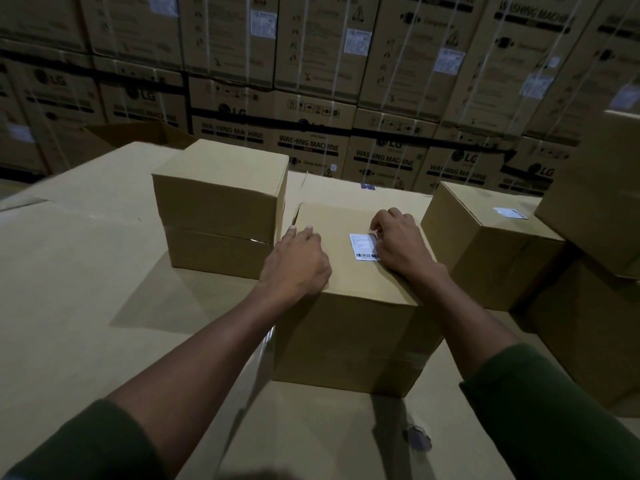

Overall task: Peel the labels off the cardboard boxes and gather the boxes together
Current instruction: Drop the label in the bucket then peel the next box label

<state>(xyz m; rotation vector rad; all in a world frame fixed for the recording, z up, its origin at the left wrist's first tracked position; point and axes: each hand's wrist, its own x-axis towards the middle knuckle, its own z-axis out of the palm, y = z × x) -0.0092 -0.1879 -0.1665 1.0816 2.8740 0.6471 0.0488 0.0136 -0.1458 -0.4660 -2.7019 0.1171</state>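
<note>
Head view. A middle box [353, 306] stands on a broad cardboard surface [86, 289], with both of the person's hands on its top face. The left hand [298, 261] lies palm down near the left edge of that face, fingers loosely bent and close together, their tips on the cardboard; it grasps nothing. The right hand [398, 242] rests toward the right side of the same face, its fingers curled down at the right edge of a white label [363, 246] stuck flat on the top. Whether the fingertips have caught the label's edge or only touch it cannot be told; the label's visible part lies flat, with a barcode along its near end. Both forearms reach in from dark green sleeves [554, 410].

A left box [218, 209] stands just beside the middle box, nearly touching its far left corner; no label shows on its visible faces. A right box [491, 244] stands close on the other side, carrying a small white label [510, 213] on its top. Further boxes [595, 209] are stacked at the right edge. Behind, a wall of cartons [311, 81] printed "WASHING MACHINE" fills the background, bound with pale straps.
</note>
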